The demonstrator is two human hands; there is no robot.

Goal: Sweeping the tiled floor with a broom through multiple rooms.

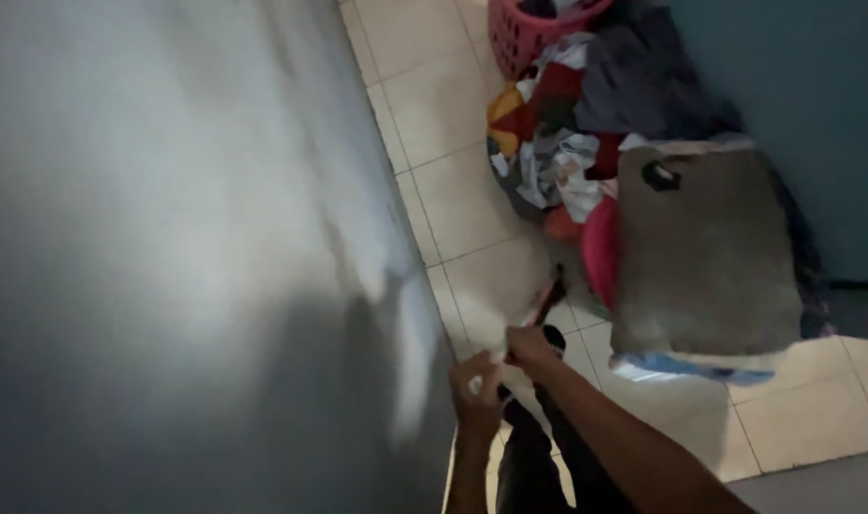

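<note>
My left hand [474,388] and my right hand [529,345] are close together low in the middle of the view, both closed on a pale garment [505,303] with a dark red edge [551,295]. The garment stretches away from my hands over the tiled floor [434,105]. It blends with the tiles, so its outline is hard to tell. The picture is dim and blurred. My dark trousers [529,466] show below my hands.
A large grey wall [167,238] fills the left half. At the upper right lies a pile of mixed clothes [567,133] beside a pink laundry basket [524,33]. A grey flat board [705,252] rests on the pile, against a blue wall [824,114].
</note>
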